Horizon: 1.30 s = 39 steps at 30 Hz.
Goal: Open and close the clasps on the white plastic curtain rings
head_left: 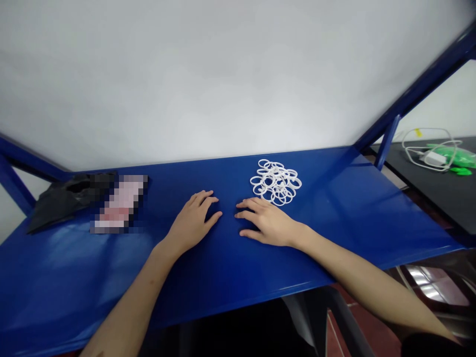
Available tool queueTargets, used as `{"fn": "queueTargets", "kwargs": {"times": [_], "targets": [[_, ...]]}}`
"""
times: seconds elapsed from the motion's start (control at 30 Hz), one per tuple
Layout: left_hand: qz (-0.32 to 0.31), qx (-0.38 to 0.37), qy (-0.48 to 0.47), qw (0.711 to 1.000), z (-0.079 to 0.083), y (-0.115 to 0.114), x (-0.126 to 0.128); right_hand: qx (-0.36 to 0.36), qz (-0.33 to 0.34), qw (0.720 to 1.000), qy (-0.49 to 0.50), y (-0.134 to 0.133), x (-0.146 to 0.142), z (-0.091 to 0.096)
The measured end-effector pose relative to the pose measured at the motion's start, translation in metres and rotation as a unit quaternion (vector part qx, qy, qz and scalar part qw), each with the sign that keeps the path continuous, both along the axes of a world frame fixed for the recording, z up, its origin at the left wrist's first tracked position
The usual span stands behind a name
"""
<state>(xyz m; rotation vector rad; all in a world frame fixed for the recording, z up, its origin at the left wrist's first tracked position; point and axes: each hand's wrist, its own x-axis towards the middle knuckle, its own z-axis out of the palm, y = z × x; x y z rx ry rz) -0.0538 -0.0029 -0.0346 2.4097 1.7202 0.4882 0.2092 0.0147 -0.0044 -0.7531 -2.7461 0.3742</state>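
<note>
- Rings [275, 181], white and thin, lay in a loose, overlapping heap on the blue table [230, 270], toward the back and right of the gap between the hands. Too tangled to count.
- Left hand [190, 224]: palm down at the tabletop, fingers a little curled and spread, nothing in its grasp. Well apart from the heap.
- Right hand [273, 224]: palm down as well, fingers loosely spread and pointing left, holding nothing. Knuckles sat just in front of the heap's near edge; could not tell whether they brushed the nearest rings.
- Hands angled toward each other, fingertips apart, a strip of tabletop between.
- Step, as judged: a resting or ready stance. No ring was lifted or pinched.
- Next move, as judged: handling a ring would have called for the right hand to lift and swing back over the heap, then a thumb-and-finger pinch on one top ring, drawn up gently, since the overlap could drag neighbours along.
- Left side: a crumpled dark sheet [61, 204] beside a pixelated oblong item [121, 204], identity hidden.
- Far right: a white block [434, 159] and a green item [459, 155] on a black surface [433, 193].
</note>
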Motion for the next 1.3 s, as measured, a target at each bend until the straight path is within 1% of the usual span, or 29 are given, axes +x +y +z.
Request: {"fn": "queueTargets", "kwargs": {"times": [1.3], "targets": [[-0.004,-0.001,-0.007,1.0,0.0005,-0.0004,-0.0003,-0.015,-0.001,1.0,0.002,0.0003,0.0001,0.0021]]}}
